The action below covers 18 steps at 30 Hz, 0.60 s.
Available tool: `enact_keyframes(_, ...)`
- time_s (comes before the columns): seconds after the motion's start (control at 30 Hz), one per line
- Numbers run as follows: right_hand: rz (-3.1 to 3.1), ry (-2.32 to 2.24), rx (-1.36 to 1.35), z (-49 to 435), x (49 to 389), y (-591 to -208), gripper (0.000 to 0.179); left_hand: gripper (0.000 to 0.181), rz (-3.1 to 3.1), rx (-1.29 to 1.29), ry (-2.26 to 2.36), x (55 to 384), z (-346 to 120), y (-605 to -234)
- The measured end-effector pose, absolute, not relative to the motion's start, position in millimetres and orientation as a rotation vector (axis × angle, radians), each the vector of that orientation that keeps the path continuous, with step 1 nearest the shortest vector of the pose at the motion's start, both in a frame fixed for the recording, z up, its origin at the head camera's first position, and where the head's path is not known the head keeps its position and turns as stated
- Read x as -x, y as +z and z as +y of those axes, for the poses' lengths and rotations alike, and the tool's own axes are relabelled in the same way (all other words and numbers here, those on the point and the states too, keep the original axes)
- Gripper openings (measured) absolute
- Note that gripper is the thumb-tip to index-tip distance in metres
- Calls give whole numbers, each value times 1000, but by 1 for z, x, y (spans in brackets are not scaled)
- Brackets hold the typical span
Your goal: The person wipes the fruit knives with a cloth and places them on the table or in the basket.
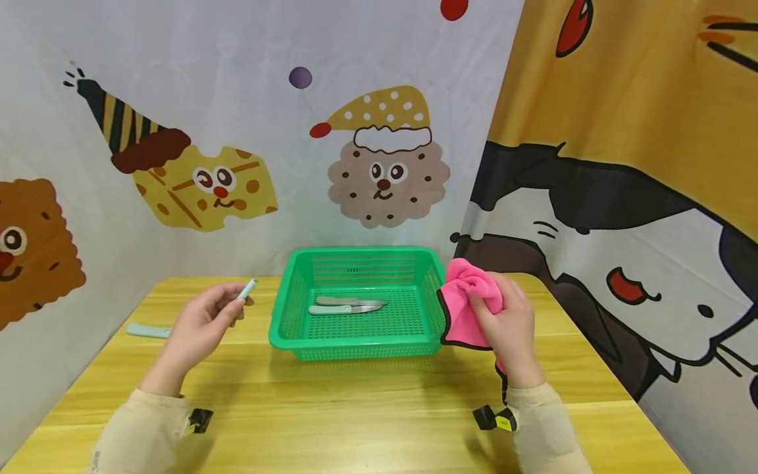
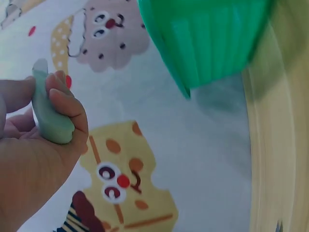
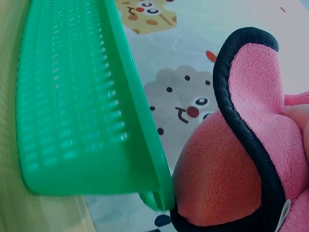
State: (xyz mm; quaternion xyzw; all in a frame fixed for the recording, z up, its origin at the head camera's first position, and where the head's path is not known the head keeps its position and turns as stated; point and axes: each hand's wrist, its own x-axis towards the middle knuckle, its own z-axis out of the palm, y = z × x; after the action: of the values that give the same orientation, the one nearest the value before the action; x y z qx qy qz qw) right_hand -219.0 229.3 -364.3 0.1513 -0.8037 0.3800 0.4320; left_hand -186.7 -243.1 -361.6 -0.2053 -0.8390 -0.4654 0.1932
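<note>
My left hand [image 1: 204, 319] grips a knife [image 2: 50, 116] by its mint-green handle, raised over the left side of the table. Only a short bit of its blade shows past the fingertips in the left wrist view. My right hand [image 1: 508, 322] bunches a pink cloth [image 1: 468, 306] with black edging, at the right rim of a green plastic basket [image 1: 361, 347]. Inside the basket lie two knives side by side, one with a beige handle [image 1: 336, 301] and one with a pale mint handle [image 1: 328, 310]. Their blades point right.
Another mint-green handle [image 1: 147, 330] lies on the wooden table [image 1: 337, 415] at the left, its right end hidden behind my left hand. A curtain [image 1: 237, 79] with cartoon prints hangs close behind the table and along the right side.
</note>
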Motion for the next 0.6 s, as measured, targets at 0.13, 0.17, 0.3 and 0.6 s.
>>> enact_keyframes(0.13, -1987, 974, -437, 220, 219, -361, 31, 22, -2283, 633, -1494, 191, -230, -360)
enact_keyframes(0.17, -1980, 983, -456, 217, 218, -359, 32, 24, -2272, 642, -1541, 193, -227, -360)
enact_keyframes(0.3, -1925, 1022, -548, 202, 216, -352, 33, 32, -2229, 632, -1731, 198, -213, -361)
enact_keyframes(0.6, -1729, 979, -807, 164, 212, -336, 38, 37, -2122, 624, -2006, 205, -173, -355)
